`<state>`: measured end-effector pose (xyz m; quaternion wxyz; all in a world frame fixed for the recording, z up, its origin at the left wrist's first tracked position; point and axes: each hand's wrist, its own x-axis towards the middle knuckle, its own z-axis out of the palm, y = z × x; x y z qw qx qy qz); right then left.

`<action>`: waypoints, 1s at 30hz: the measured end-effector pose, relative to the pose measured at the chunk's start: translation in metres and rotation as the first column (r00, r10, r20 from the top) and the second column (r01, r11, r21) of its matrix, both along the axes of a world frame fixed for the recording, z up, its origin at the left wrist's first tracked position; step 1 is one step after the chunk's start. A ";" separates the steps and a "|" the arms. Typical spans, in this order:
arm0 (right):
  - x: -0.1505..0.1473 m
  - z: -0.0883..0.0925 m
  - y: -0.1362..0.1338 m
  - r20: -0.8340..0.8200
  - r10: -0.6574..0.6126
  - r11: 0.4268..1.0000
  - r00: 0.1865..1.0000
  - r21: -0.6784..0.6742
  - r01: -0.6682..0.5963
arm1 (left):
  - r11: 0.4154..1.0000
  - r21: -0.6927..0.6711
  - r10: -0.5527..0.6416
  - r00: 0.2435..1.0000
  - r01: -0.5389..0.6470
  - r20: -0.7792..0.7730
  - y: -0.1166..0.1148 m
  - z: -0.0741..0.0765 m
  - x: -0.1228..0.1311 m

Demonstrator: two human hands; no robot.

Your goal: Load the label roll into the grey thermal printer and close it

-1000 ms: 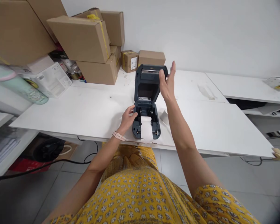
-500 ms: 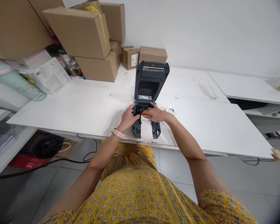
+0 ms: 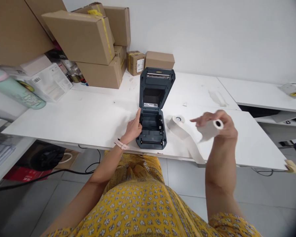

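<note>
A dark blue-grey label printer (image 3: 151, 141) stands on the white table with its lid (image 3: 156, 84) raised and its paper bay bare. My left hand (image 3: 133, 127) grips the printer's left side wall, its index finger stretched up toward the hinge. Out to the right, above the table, my right hand (image 3: 227, 123) is closed around a small roll of white label paper (image 3: 210, 129) and is blurred by motion. Between it and the printer lies a second white paper roll (image 3: 176, 122). From that roll a loose paper strip (image 3: 193, 148) runs down to the table's front edge.
Cardboard boxes (image 3: 79, 38) are stacked at the back left. A mint-green bottle (image 3: 17, 89) leans near a white box (image 3: 50, 82). A smaller carton (image 3: 160, 60) sits behind the printer. Black cables (image 3: 64, 171) hang below the white table (image 3: 108, 115).
My right hand has lifted the paper roll out of the printer and carried it to the right. My left hand stays at the printer's left side. The second roll now shows its trailing strip.
</note>
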<state>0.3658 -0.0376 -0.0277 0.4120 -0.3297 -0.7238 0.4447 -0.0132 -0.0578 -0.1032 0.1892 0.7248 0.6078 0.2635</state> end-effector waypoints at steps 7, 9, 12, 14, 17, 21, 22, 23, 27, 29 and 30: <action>0.076 -0.055 -0.026 0.155 -0.276 0.923 0.949 -0.233 0.307 | 1.000 0.008 0.026 1.000 -0.026 0.008 0.000 0.000 0.001; 0.069 -0.070 -0.022 0.252 -0.259 0.897 0.932 -0.294 0.329 | 0.999 -0.006 0.033 0.999 -0.033 -0.003 0.000 0.001 0.001; 0.055 -0.090 -0.016 0.274 -0.228 0.869 0.934 -0.376 0.322 | 0.999 -0.019 0.042 0.999 -0.043 -0.011 0.000 0.002 0.001; 0.050 -0.098 -0.016 0.253 -0.232 0.865 0.939 -0.387 0.318 | 0.999 -0.020 0.051 0.999 -0.051 -0.005 0.000 0.003 0.001; 0.051 -0.092 -0.020 0.273 -0.232 0.866 0.933 -0.378 0.326 | 0.998 -0.031 0.051 0.998 -0.050 0.029 0.000 0.003 0.000; 0.047 -0.059 -0.017 0.340 -0.254 0.887 0.906 -0.292 0.358 | 0.998 -0.052 0.035 0.997 -0.032 0.074 0.000 0.005 -0.002; 0.042 -0.051 -0.012 0.373 -0.249 0.900 0.894 -0.252 0.356 | 0.998 -0.054 0.032 0.996 -0.027 0.078 0.001 0.005 -0.002; 0.035 -0.045 -0.003 0.417 -0.236 0.914 0.878 -0.213 0.346 | 0.998 -0.054 0.028 0.996 -0.024 0.082 0.001 0.005 -0.003; 0.002 -0.041 0.042 0.577 -0.103 0.963 0.810 -0.148 0.227 | 0.998 -0.059 0.022 0.995 -0.016 0.094 0.001 0.004 -0.004; -0.011 -0.047 0.062 0.634 -0.012 0.977 0.773 -0.156 0.143 | 0.998 -0.065 0.021 0.994 -0.014 0.106 0.001 0.003 -0.005; -0.016 -0.050 0.069 0.662 0.024 0.980 0.749 -0.163 0.113 | 0.998 -0.069 0.020 0.993 -0.012 0.119 0.000 0.003 -0.005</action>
